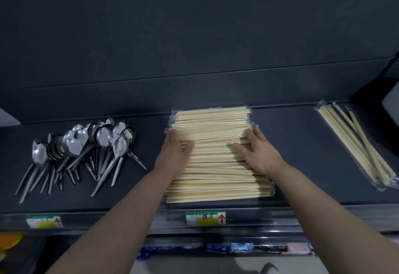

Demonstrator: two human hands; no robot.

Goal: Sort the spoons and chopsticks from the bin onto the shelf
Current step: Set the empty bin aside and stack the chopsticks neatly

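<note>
Shelf inspected from the front. Metal spoons lie in a loose heap at 9 o'clock of centre, bowls to the rear, handles fanned toward the front edge. The main stack of plastic-wrapped wooden chopsticks sits at centre, laid crosswise, above a green shelf label.

The left hand presses the stack's 9 o'clock end and the right hand its 3 o'clock end. On both, fingers are straight and fairly close together, thumbs resting on top, nothing gripped. This appears to be squaring of the stack.

A few wrapped chopstick packs lie askew at 3 o'clock, well apart from the stack.

The bin is not in view, so its remaining contents cannot be told. Assessment: sorting looks largely done; the stray packs look likely to need joining to the stack
</note>
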